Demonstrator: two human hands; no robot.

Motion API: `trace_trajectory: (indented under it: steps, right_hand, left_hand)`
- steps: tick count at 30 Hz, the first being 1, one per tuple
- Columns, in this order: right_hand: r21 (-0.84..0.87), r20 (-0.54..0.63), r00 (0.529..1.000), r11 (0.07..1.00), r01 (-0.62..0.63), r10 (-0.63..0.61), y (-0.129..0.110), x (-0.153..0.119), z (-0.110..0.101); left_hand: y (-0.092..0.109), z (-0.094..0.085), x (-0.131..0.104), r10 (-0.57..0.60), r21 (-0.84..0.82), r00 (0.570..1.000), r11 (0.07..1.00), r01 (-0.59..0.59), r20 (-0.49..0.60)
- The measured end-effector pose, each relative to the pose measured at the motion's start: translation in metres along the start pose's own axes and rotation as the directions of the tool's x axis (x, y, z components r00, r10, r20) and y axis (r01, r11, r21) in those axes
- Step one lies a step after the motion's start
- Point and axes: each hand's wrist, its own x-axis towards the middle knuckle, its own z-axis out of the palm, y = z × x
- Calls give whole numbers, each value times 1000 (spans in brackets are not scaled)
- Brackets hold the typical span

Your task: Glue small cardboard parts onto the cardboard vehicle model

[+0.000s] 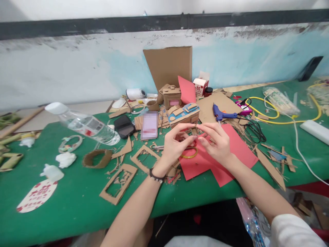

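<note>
My left hand and my right hand meet over red paper, their fingertips closed in a pinch. Between them is a small brown piece that looks like cardboard, mostly hidden by the fingers. Just beneath the hands lie scissors with a yellow-edged handle loop; their blades point left. Red paper sheets spread under my right hand. Behind the fingers stands a cardboard model with a blue top. A blue glue gun rests beyond my right hand.
Left of my hands lie cut cardboard frames, a cardboard ring, a phone, a black case and a tilted water bottle. Cardboard scraps, a yellow cable and a white power strip occupy the right side.
</note>
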Motion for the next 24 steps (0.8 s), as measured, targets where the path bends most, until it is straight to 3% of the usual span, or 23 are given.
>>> trace_trajectory:
  steps: [5,12,20,24]
  right_hand:
    - [24,22,994,994,-107,107,5,-5,3]
    - [-139,-55,993,986,92,-101,11,-5,6]
    - [-232,-60,978,956,180,-199,15,-8,3]
    - [-270,-97,965,939,211,-245,17,-6,0]
  left_hand:
    - [-4,1,4,-171,-157,985,972,175,36]
    - [-5,11,2,-366,-490,923,787,375,119]
    - [-3,31,-12,-429,-639,876,616,461,218]
    - [-6,33,-11,-422,-603,879,649,463,221]
